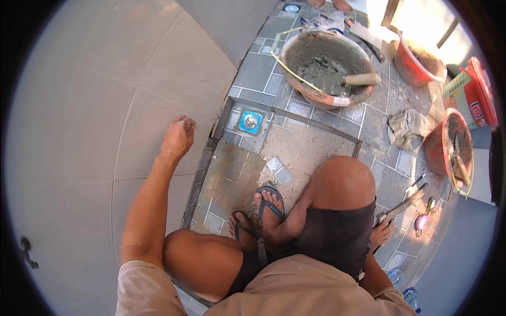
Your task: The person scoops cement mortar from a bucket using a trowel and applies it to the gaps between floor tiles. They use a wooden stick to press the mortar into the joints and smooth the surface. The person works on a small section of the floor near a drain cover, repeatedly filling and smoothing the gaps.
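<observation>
My left hand (180, 134) is at the beige tiled wall (142, 105), its fingers curled together at the tips; anything between them is too small to make out. My right hand (380, 234) is low beside my right knee, fingers curled around a long tool (408, 200), with part of the hand hidden by my leg. A thin dark tool (416, 183) lies near it. Below the wall is a recessed grey-tiled floor (221, 168) with a square drain in blue film (250, 121), small loose tile pieces (279, 168) and my sandalled feet (269, 208).
A large bucket (327, 68) of grey mortar with a wooden-handled tool stands on the raised ledge. At right are red buckets (419, 63) (440, 147), a lidded pail (458, 97), a dirty rag (403, 126) and plastic bottles (410, 295). Someone's bare feet (337, 5) show at the top.
</observation>
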Motion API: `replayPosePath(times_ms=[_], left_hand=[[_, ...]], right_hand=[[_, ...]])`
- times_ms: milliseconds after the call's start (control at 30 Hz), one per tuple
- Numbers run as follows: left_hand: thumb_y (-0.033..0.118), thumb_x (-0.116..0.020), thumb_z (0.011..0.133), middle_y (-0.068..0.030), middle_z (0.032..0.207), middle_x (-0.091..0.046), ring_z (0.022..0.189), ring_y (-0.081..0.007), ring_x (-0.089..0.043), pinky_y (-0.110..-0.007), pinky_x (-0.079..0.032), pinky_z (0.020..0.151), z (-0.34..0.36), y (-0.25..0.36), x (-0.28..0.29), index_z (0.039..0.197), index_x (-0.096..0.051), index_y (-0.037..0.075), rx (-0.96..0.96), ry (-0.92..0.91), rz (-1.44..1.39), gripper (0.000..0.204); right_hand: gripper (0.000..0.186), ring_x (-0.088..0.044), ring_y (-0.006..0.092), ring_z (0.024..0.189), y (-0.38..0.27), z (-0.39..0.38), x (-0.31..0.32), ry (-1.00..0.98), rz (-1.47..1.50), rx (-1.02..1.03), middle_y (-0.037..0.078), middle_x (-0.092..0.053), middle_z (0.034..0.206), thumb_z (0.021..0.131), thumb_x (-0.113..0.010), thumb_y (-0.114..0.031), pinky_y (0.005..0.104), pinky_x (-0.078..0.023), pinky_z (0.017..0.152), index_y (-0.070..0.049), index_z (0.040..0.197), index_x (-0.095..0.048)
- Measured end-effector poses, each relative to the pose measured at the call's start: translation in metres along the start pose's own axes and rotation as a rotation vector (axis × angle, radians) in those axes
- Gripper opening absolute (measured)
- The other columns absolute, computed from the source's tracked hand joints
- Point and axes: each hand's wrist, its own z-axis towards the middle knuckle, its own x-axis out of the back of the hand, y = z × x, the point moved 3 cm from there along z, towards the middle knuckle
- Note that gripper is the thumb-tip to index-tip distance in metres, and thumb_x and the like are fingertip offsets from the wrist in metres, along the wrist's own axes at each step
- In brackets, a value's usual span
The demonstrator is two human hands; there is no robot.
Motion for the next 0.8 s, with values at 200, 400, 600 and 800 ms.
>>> replayPosePath(times_ms=[200,400,600,800], left_hand=[[0.003,-0.055,0.097,-0.0074,0.147,-0.059,0.146,-0.0268,-0.047,-0.048,-0.036,0.121,-0.012,0.015,0.070,0.121,-0.070,0.004,-0.230,-0.001,0.530,0.028],[0.004,-0.049,0.098,-0.0049,0.155,-0.053,0.157,-0.0243,-0.035,-0.048,-0.022,0.132,-0.047,-0.005,0.107,0.135,-0.066,0.007,-0.293,-0.218,0.747,0.041],[0.007,-0.054,0.097,-0.0059,0.152,-0.055,0.156,-0.0244,-0.036,-0.051,-0.019,0.133,-0.003,0.002,0.048,0.136,-0.066,0.009,-0.353,-0.172,0.665,0.041],[0.010,-0.052,0.100,-0.0060,0.156,-0.054,0.156,-0.0217,-0.036,-0.049,-0.014,0.134,0.073,-0.010,-0.062,0.155,-0.050,0.016,-0.462,-0.276,0.659,0.056]], right_hand=[[0.069,-0.036,0.0454,0.149,-0.006,0.011,0.022,-0.085,0.077,0.000,0.025,-0.040,0.160,0.105,-0.054,-0.047,0.0611,-0.027,0.120,-0.014,0.164,-0.039],[0.066,-0.037,0.0464,0.148,-0.017,0.015,0.025,-0.067,0.118,0.039,0.026,-0.039,0.161,0.105,-0.055,-0.045,0.0609,-0.029,0.120,-0.015,0.163,-0.040],[0.065,-0.039,0.0443,0.147,-0.011,0.009,0.024,-0.029,0.132,0.043,0.024,-0.043,0.159,0.106,-0.056,-0.046,0.0593,-0.029,0.120,-0.018,0.163,-0.043],[0.057,-0.044,0.0399,0.145,-0.006,0.009,0.017,0.052,0.124,0.079,0.020,-0.048,0.156,0.108,-0.053,-0.044,0.0573,-0.032,0.118,-0.022,0.161,-0.047]])
